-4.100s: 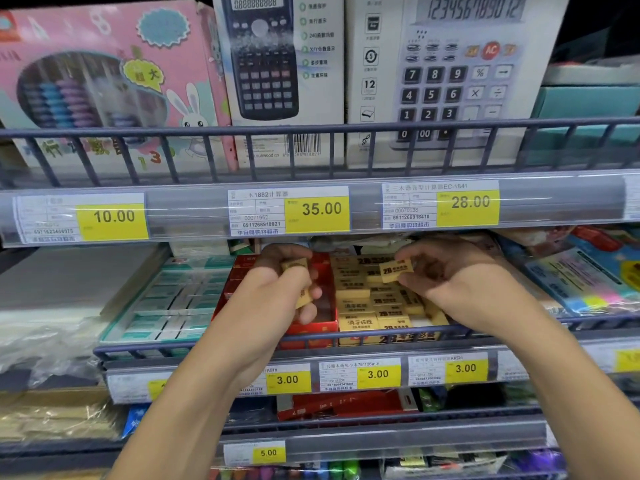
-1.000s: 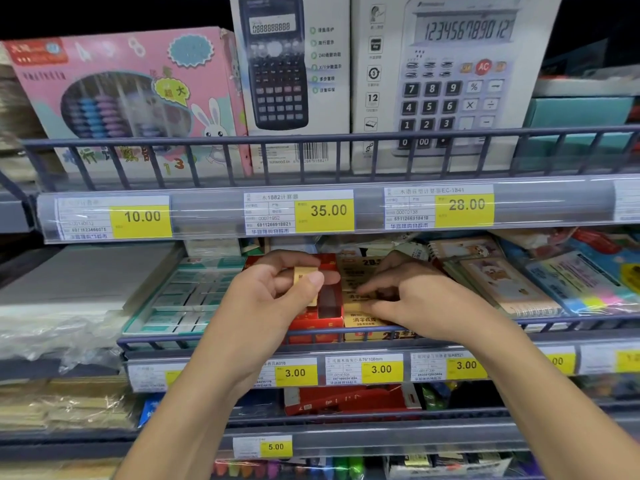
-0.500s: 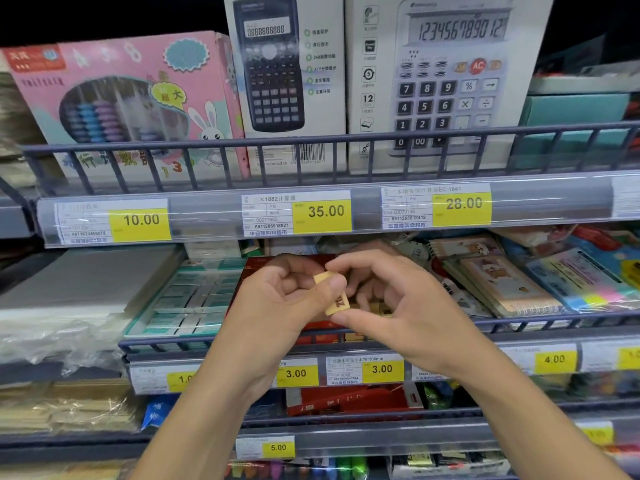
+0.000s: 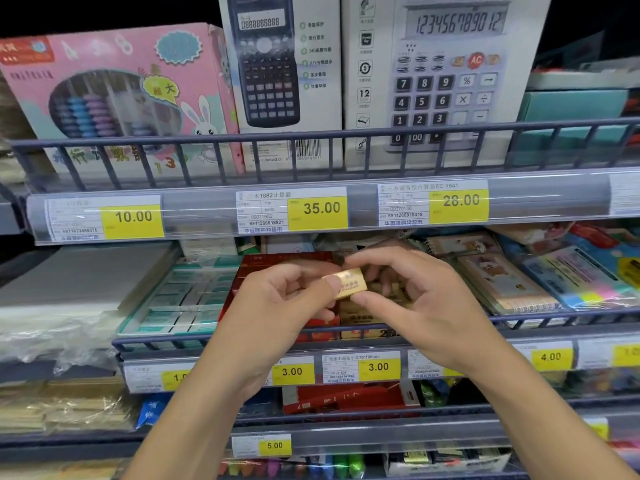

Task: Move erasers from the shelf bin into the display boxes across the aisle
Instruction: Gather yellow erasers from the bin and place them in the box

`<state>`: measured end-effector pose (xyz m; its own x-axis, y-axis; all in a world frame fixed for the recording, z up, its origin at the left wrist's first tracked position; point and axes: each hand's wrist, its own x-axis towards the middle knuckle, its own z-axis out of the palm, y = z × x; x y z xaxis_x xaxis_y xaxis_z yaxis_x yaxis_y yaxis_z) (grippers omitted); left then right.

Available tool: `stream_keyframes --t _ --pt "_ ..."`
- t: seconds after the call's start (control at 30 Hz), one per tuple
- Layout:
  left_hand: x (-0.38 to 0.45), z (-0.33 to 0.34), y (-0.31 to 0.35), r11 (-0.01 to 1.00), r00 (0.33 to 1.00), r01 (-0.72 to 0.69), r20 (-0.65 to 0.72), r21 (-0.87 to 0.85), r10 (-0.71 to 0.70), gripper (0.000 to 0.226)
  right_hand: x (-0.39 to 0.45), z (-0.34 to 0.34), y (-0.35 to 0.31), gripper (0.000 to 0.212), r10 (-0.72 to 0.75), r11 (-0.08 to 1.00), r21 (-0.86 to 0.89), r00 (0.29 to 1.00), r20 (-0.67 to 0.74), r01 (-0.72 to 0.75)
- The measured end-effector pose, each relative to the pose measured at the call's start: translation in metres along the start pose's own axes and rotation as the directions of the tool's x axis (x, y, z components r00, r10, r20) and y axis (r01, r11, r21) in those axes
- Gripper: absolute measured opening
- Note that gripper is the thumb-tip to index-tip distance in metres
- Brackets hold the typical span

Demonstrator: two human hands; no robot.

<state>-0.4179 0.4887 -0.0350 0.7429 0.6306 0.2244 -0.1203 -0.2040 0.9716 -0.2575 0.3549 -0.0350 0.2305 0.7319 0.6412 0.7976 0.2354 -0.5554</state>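
A small yellow eraser (image 4: 348,285) with dark print is held between both hands in front of the middle shelf. My left hand (image 4: 277,303) grips its left end, thumb on top. My right hand (image 4: 412,303) pinches its right end between thumb and forefinger. Behind the hands stands the red shelf bin (image 4: 263,268), with more yellow erasers (image 4: 360,323) showing below my fingers. Most of the bin's contents are hidden by my hands. The display boxes across the aisle are out of view.
A wire rail (image 4: 214,339) runs along the shelf front. A tray of teal-and-white erasers (image 4: 187,299) sits left of the bin; notebooks (image 4: 498,282) lie to the right. Calculator boxes (image 4: 440,74) and a pink abacus box (image 4: 114,95) fill the upper shelf.
My right hand came out of the bin with an eraser and met my left hand. Both hands now hold the eraser, slightly higher and turned flatter than half a second ago.
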Motion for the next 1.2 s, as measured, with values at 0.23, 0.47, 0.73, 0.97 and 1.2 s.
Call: stream_keyframes --t 0.23,0.47,0.73,0.97,1.2 --pt "-0.012 -0.005 -0.013 0.871 0.971 -0.162 -0.083 0.465 0.225 0.017 0.002 -0.025 0.012 0.021 0.186 0.983 0.001 0.982 -0.022 -0.186" --pt "-0.019 -0.001 -0.027 0.575 0.941 -0.266 0.079 0.774 0.330 0.040 0.011 -0.046 0.033 0.015 0.406 0.879 -0.275 0.914 0.007 -0.389" --pt "-0.019 0.001 -0.032 0.541 0.925 -0.287 0.083 0.791 0.370 0.036 0.019 -0.030 0.036 0.011 0.491 0.745 -0.581 0.859 0.146 -0.327" --pt "-0.019 0.001 -0.033 0.533 0.924 -0.284 0.080 0.797 0.374 0.037 0.023 -0.025 0.033 0.008 0.505 0.714 -0.630 0.848 0.163 -0.305" --pt "-0.021 -0.001 -0.029 0.561 0.934 -0.289 0.098 0.775 0.345 0.027 0.025 -0.018 0.028 0.022 0.481 0.695 -0.662 0.865 0.141 -0.279"
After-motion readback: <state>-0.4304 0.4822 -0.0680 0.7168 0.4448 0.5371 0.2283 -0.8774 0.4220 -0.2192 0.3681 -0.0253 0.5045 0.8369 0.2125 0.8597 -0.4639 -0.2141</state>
